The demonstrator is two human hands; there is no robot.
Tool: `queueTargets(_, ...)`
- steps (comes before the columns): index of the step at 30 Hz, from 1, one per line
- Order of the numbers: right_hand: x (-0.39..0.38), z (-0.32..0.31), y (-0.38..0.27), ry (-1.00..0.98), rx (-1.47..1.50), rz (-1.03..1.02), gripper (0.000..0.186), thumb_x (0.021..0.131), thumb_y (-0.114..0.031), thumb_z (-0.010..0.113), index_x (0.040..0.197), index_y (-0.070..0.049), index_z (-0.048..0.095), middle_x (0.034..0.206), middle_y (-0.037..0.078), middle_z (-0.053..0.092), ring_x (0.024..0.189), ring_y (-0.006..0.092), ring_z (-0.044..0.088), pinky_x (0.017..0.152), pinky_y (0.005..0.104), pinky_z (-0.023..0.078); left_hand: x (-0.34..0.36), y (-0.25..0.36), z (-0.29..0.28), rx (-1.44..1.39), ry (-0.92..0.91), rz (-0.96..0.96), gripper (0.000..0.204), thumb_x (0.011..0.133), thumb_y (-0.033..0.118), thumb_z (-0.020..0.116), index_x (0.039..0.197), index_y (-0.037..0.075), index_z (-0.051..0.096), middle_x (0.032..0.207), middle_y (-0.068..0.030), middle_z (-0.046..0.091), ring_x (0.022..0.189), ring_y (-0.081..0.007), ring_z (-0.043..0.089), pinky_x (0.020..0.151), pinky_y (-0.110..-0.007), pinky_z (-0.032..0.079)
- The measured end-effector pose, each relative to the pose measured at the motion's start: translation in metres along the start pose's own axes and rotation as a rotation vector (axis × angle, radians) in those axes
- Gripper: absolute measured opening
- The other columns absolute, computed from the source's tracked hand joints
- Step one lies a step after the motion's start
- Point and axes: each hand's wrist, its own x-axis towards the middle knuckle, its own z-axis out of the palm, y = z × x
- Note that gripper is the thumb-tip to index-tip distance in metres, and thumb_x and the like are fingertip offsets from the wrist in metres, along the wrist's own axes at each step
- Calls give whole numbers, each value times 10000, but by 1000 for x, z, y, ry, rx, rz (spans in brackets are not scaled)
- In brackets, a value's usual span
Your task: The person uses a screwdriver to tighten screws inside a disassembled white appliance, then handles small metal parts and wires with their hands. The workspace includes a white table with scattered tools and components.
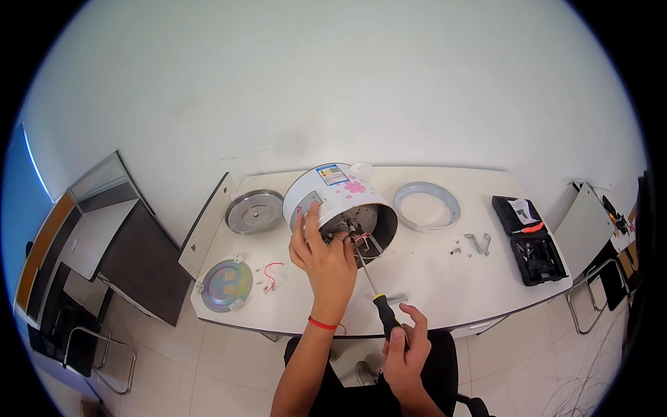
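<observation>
A white rice cooker body with pink flowers lies on its side on the table, its open underside turned toward me and to the right. My left hand grips it near the lower rim; some fingers lie on the outer wall, and others reach to the opening, their tips partly hidden. Wires and metal parts show inside. In my right hand is a screwdriver with a black and yellow handle. Its shaft points up into the opening, where the tip cannot be made out.
On the white table, left, are a round metal pan, a round metal plate and a red wire. Right are a pale ring, small screws, metal brackets and an open black tool case.
</observation>
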Motion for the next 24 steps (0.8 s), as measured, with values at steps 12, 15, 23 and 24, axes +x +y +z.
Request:
queueTargets(12,0,1,3,7,-38,-60,503,910,-74,685,1366,20,494,781,61,569,678,114,522,630,258,409,0,0,0,1,-5,-4,46,827,77,761,863,49,758,1637,-182,358,1495,-438,294,1148,-582,230)
queueTargets(15,2,7,-2,90,-142,-248,463,929,-73,675,1353,15,514,752,55,569,650,113,521,615,259,417,0,1,1,-2,-1,-2,50,825,76,763,869,52,762,1639,-179,356,1495,-437,294,1148,-581,231)
queueTargets(23,1,6,4,84,-56,-134,419,955,-98,648,1337,20,521,717,23,540,634,81,483,620,239,395,0,1,-1,-10,-5,-5,52,829,77,759,869,44,763,1640,-177,355,1494,-435,295,1150,-578,230)
queueTargets(24,2,7,6,103,-118,-213,398,973,-105,625,1336,20,522,702,17,537,624,78,474,611,240,387,0,1,-1,-12,-6,-5,52,831,78,759,867,41,763,1641,-177,354,1494,-435,294,1150,-578,229)
